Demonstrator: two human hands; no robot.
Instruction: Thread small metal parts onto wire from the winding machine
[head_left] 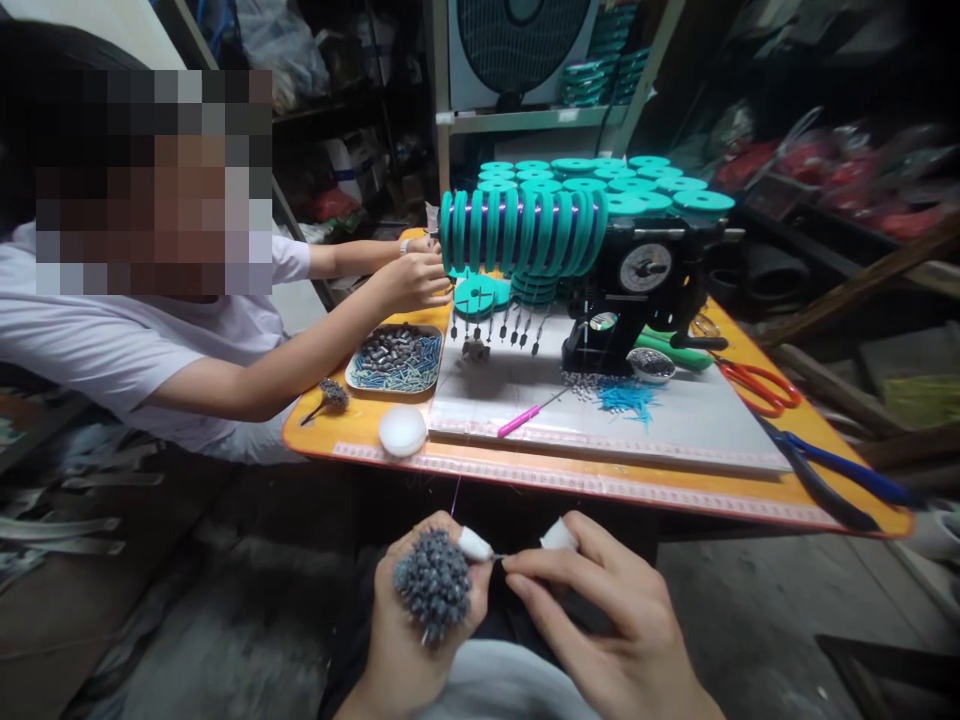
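Note:
Low in front of the table, my left hand (pixel 397 655) is closed round a tight bundle of small dark grey pieces (pixel 433 585), whose knobbly ends face up. White tape wraps a finger of that hand, and a thin purple thread (pixel 455 495) runs from it up to the table edge. My right hand (pixel 615 610) is beside it, thumb and finger pinched on a thin dark piece (pixel 500 557) at the taped left fingertip. That piece is too small to name. White tape also covers a right fingertip.
On the orange table (pixel 322 425), a black machine (pixel 607 335) carries teal spools (pixel 525 235). A tray of small parts (pixel 395 358), a pink-handled tool (pixel 525 418), orange-handled scissors (pixel 761 388) and blue-handled pliers (pixel 840 470) lie there. A co-worker's hands (pixel 420 280) reach in at left.

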